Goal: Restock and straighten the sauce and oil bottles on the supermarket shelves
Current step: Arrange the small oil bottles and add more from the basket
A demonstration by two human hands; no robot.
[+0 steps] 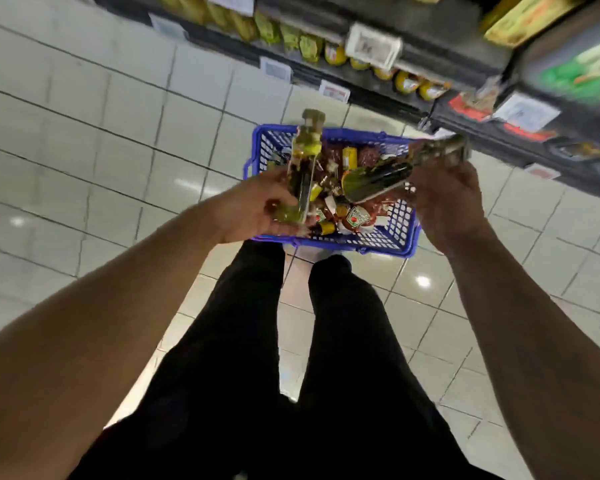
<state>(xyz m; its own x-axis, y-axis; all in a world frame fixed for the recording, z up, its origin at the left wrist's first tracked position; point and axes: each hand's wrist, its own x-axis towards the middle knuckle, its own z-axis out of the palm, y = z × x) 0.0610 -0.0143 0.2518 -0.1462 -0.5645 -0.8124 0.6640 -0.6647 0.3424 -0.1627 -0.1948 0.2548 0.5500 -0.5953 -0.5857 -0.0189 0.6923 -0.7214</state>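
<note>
The left hand is gripping a clear oil bottle by its base, cap pointing away, above the blue basket sitting on the tiled floor. The right hand is curling round a dark bottle, tilted (its neck toward the shelves). Sauce bottles are lying jumbled inside the basket, between both hands.

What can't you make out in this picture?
- Head view: labels on the clear bottle and dark bottle, smeared by motion blur.
- Price tags on the shelves: too blurred to read.
- Basket contents: partly hidden by both bottles and the left hand.
- Right hand: fingers hidden behind its back.
</note>
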